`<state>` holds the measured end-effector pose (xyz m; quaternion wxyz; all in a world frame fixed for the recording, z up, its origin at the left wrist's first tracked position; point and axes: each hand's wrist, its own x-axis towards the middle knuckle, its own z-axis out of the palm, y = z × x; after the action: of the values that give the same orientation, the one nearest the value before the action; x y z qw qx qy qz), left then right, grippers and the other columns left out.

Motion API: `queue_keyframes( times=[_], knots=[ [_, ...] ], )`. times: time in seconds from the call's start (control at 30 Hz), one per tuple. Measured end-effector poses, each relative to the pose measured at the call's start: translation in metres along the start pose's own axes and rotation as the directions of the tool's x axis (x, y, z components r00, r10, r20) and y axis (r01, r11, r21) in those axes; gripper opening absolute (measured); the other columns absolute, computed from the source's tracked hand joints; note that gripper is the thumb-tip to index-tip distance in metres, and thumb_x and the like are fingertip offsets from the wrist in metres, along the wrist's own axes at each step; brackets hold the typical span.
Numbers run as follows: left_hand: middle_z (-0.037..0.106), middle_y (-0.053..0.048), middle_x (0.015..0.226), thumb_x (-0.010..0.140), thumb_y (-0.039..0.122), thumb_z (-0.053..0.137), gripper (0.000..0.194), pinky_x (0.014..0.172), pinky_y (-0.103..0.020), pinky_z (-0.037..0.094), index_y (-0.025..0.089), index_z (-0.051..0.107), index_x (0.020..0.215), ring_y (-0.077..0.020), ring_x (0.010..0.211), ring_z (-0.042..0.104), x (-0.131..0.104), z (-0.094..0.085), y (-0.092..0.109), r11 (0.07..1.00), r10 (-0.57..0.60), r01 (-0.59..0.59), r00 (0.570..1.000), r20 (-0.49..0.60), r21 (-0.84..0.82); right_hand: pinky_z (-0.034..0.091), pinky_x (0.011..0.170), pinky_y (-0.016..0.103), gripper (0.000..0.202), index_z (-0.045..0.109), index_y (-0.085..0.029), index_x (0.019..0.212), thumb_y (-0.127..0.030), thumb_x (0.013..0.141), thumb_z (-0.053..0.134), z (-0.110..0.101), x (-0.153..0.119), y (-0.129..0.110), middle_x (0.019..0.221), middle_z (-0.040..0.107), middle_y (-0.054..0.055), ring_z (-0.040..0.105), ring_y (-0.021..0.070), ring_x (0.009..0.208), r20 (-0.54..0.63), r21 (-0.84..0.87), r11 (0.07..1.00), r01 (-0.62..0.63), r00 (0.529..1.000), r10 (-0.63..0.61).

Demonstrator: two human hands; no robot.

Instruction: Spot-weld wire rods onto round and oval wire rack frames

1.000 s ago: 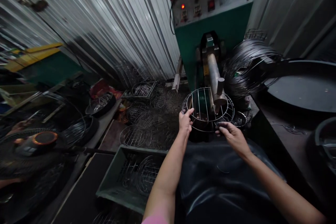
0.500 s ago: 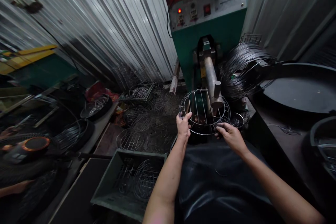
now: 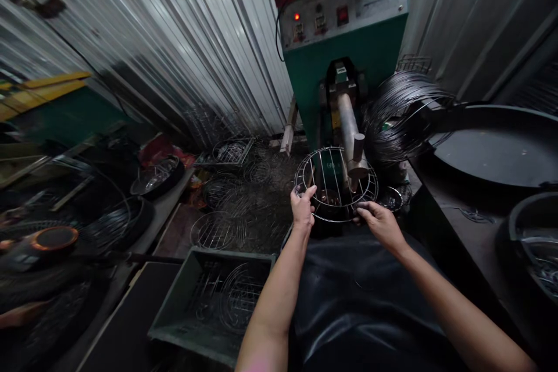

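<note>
A round wire rack is gripped at its near left rim by the left hand; the right hand's fingertips are pinched at its near right edge, their hold unclear. Beyond the fingers, the rack's right part is overlapped by a metal arm on a green machine, flanked by coiled wire. Wire pieces are held in a crate at lower left.
</note>
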<state>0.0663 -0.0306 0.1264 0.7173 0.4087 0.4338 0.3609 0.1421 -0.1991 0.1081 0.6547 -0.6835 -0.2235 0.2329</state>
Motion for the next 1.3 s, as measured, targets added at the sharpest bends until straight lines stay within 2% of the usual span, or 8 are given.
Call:
queue_keyframes(
  times=[0.1,0.53,0.93,1.3],
  knots=[
    [0.035,0.009,0.063,0.053,0.030,0.079,0.056,0.035,-0.014,0.014,0.019,0.045,0.096,0.0012,0.039,0.026,-0.001,0.000,0.000,1.000,0.023,-0.023,0.999,0.039,-0.010,0.053,0.053,0.028,0.040,0.060,-0.015,0.083,-0.052,0.068,0.063,0.001,0.000,0.001,0.070,0.065,0.004,0.064,0.0163,0.057,-0.020,0.026,1.000,0.006,1.000,-0.006],
    [0.037,0.010,0.058,0.050,0.034,0.077,0.050,0.034,-0.015,0.013,0.018,0.043,0.084,0.0005,0.037,0.025,0.003,0.006,-0.003,0.997,-0.058,0.059,0.998,0.018,-0.044,0.052,0.060,0.029,0.037,0.060,-0.015,0.082,-0.050,0.069,0.065,0.004,0.005,-0.003,0.072,0.065,0.004,0.064,0.0167,0.061,-0.167,0.026,0.995,0.094,0.982,-0.089],
    [0.032,0.011,0.052,0.050,0.033,0.077,0.045,0.031,-0.015,0.014,0.018,0.043,0.074,0.0004,0.034,0.022,0.009,0.009,-0.008,0.996,-0.077,0.076,0.997,-0.024,-0.039,0.052,0.061,0.031,0.037,0.060,-0.015,0.083,-0.050,0.069,0.064,0.005,0.014,-0.005,0.064,0.065,0.003,0.063,0.0163,0.058,-0.165,0.024,0.995,0.095,0.982,-0.090],
    [0.035,0.009,0.055,0.050,0.035,0.078,0.044,0.032,-0.016,0.014,0.017,0.044,0.072,-0.0008,0.036,0.028,0.006,0.011,-0.011,0.996,-0.081,0.078,0.995,-0.057,-0.040,0.053,0.061,0.031,0.033,0.058,-0.016,0.082,-0.047,0.070,0.064,0.007,0.019,-0.006,0.061,0.064,0.002,0.063,0.0166,0.056,-0.183,0.061,0.994,0.095,0.980,-0.083]
  ],
)
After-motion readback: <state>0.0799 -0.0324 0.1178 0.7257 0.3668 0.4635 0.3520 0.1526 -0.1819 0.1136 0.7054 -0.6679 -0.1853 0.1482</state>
